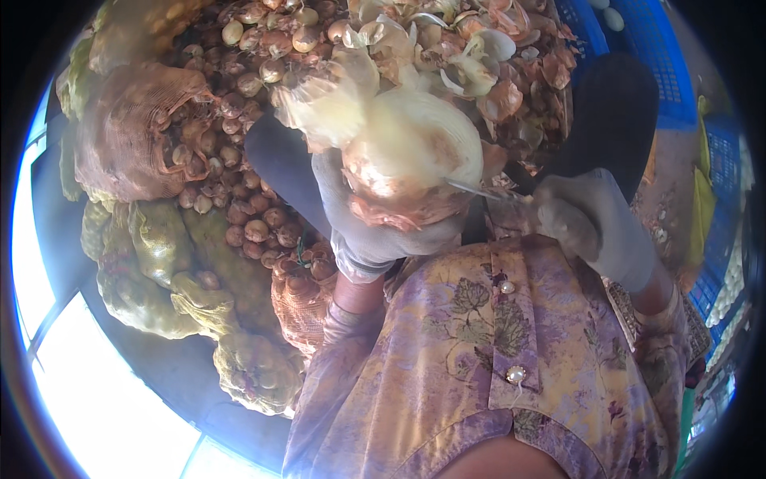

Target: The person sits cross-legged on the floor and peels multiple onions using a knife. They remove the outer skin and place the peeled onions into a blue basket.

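My left hand (389, 239), in a whitish glove, cups a large, partly peeled onion (413, 149) from below, in front of my lap. Coppery skin still covers the onion's lower side, while its upper face is pale and blurred. A pale flap of onion layer (329, 108) stands out at its upper left; whether it is attached is hard to tell. In my gloved right hand (583, 218) is a small knife (479, 190), its blade pointing left and its tip against the onion's right side. My fingers hide most of the knife's handle.
Loose onions (257, 209) heap up ahead and to the left. Onion peelings (502, 78) lie piled beyond my hands. A reddish mesh sack (137, 132) spills onions, with yellowish net sacks (161, 239) nearer me. Blue plastic crates (664, 66) stand on the right, some holding pale onions.
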The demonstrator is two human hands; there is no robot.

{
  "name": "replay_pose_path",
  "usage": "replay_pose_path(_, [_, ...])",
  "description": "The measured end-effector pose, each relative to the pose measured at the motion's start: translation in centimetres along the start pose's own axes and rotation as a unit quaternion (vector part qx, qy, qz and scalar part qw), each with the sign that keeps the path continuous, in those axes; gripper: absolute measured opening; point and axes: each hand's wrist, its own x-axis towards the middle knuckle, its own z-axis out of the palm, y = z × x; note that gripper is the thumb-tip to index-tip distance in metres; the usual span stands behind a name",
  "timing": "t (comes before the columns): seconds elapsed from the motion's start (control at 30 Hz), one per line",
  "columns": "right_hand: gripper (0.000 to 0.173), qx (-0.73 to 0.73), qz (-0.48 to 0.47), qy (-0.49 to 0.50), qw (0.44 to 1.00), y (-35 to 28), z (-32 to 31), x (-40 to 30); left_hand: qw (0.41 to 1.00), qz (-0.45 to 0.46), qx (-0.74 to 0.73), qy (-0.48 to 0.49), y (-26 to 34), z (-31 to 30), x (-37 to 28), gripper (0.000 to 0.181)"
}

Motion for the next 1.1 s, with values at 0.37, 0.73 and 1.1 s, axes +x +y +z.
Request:
replay_pose_path(0.37, [0.040,-0.260,-0.103,0.060,0.958,2.9,-0.8,2.5,0.752,-0.352,-0.557,-0.030,1.2,2.1,0.6,0.098])
replay_pose_path(0.73, [0.048,-0.200,-0.188,0.185,0.944,5.8,0.3,4.1,0.496,-0.376,-0.782,-0.025,-2.3,4.9,-6.1,0.111])
replay_pose_path(1.1, [0.058,0.023,-0.061,0.027,0.997,1.1,-1.5,2.0,0.777,-0.341,-0.527,-0.049,-0.7,0.9,-1.3,0.126])
